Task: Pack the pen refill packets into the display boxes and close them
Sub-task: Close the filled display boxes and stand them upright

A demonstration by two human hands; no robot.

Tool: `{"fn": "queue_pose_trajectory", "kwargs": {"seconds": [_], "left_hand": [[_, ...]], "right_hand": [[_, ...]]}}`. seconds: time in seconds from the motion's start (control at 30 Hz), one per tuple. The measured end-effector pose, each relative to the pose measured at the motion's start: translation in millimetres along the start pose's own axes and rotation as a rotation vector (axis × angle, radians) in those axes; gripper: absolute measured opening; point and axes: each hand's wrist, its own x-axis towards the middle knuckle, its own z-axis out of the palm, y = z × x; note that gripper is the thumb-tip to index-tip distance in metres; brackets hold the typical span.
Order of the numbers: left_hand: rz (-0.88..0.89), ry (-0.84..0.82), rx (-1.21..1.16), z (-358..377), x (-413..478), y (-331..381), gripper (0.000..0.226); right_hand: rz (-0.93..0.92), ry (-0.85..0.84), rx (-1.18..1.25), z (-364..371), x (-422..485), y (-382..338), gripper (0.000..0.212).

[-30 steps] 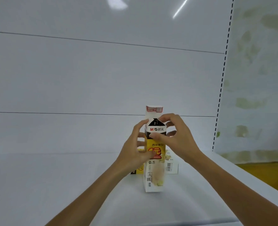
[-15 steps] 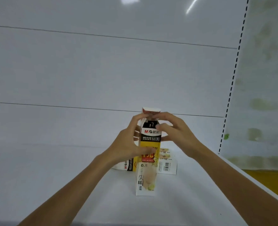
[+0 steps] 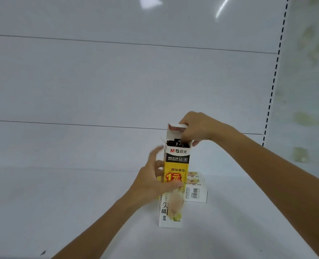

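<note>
While the white counter (image 3: 61,212) runs bare-looking and pale across the left, the left hand (image 3: 151,180) comes in from seven o'clock and meets the tall box (image 3: 173,202) on its nine o'clock side. Its thumb lies hooked across the yellow front of the box, holding it. The upper fingers are spread apart and blurred, so whether they touch the box edge cannot be told. The box stands upright on the counter, just below the middle of the view, with black and yellow print up top and white below. Its mouth is open, and dark refills (image 3: 175,143) show inside. At twelve o'clock of the box the lid flap (image 3: 174,128) stands raised. The right hand (image 3: 196,128), reaching in from four o'clock, sits at one o'clock of the box with its fingers curled and clamped on the flap's right end. A second box (image 3: 197,191) lies flat at three o'clock, just behind the upright one. Far right, a strip of dark slots (image 3: 274,75) runs up the wall.
</note>
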Motion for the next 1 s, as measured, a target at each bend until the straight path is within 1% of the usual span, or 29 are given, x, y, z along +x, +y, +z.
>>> {"fn": "queue_pose_trajectory", "kwargs": {"seconds": [0.03,0.1,0.17,0.27,0.37,0.47,0.63,0.7,0.73,0.83,0.9,1.0], "left_hand": [[-0.023,-0.011,0.025,1.6,-1.9,-2.5,0.067],[-0.057,-0.026,0.006,1.1,-3.7,-6.1,0.050],[-0.059,-0.046,-0.018,-1.6,-3.6,-6.2,0.046],[-0.063,-0.066,-0.014,-2.4,-4.7,-3.4,0.046],[-0.077,-0.059,0.003,-0.1,-6.4,-2.6,0.049],[-0.092,-0.054,0.030,2.0,-7.7,-2.2,0.065],[-0.059,-0.035,0.038,3.4,-7.6,-1.8,0.068],[-0.027,-0.026,0.003,1.8,-8.8,0.1,0.080],[-0.009,-0.028,-0.005,0.1,-9.1,0.9,0.087],[0.044,-0.039,0.059,-4.0,-8.8,5.3,0.100],[0.070,-0.043,0.107,-3.9,-6.8,6.5,0.102],[0.075,-0.054,0.141,-4.6,-3.8,8.2,0.098]], "right_hand": [[0.009,-0.029,-0.020,-0.5,0.8,-1.7,0.011],[0.030,-0.126,0.019,-1.8,0.4,-3.3,0.006],[0.035,-0.188,0.079,-5.1,0.2,-2.4,0.006],[0.030,-0.198,0.109,-7.8,-0.6,-1.4,0.003],[0.045,-0.172,0.106,-5.3,1.5,0.3,0.007],[0.074,-0.171,0.109,-4.7,3.3,0.1,0.010],[0.112,-0.155,0.138,1.7,3.8,-1.1,0.012],[0.105,-0.150,0.187,5.0,3.1,2.0,0.007],[0.095,-0.151,0.224,6.9,1.4,5.1,0.004],[0.021,-0.130,0.393,17.2,-3.8,21.8,0.016],[-0.020,-0.069,0.592,28.2,-8.9,30.6,0.018],[-0.022,0.050,0.931,37.8,-14.5,36.2,0.026]]}}
